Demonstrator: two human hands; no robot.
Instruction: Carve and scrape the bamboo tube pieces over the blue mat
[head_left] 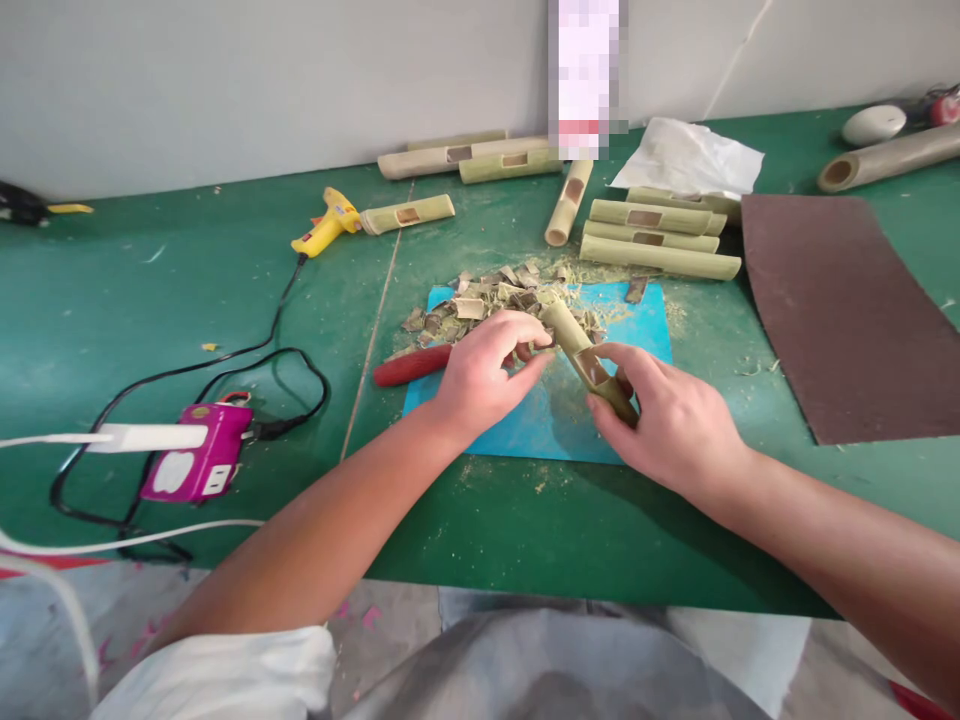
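My right hand (pixel 664 410) is closed on a short green bamboo tube (pixel 568 328) with a rectangular window cut in its side. The tube slants away from me above a blue mat (pixel 510 430). Just left of its far end, my left hand (pixel 491 370) is half curled, with a small gap between thumb and forefinger and nothing plainly in it. A red handle (pixel 411 366) sticks out to the left from behind this hand; the rest of that tool is hidden. A heap of bamboo chips and shavings (pixel 471 308) covers the mat's far side.
Several windowed bamboo tubes (pixel 660 262) lie at the back, some under crumpled white paper (pixel 686 160). A brown sheet (pixel 840 330) lies right. To the left are a yellow glue gun (pixel 322 232), its black cord, and a purple power box (pixel 196 455) with a white plug.
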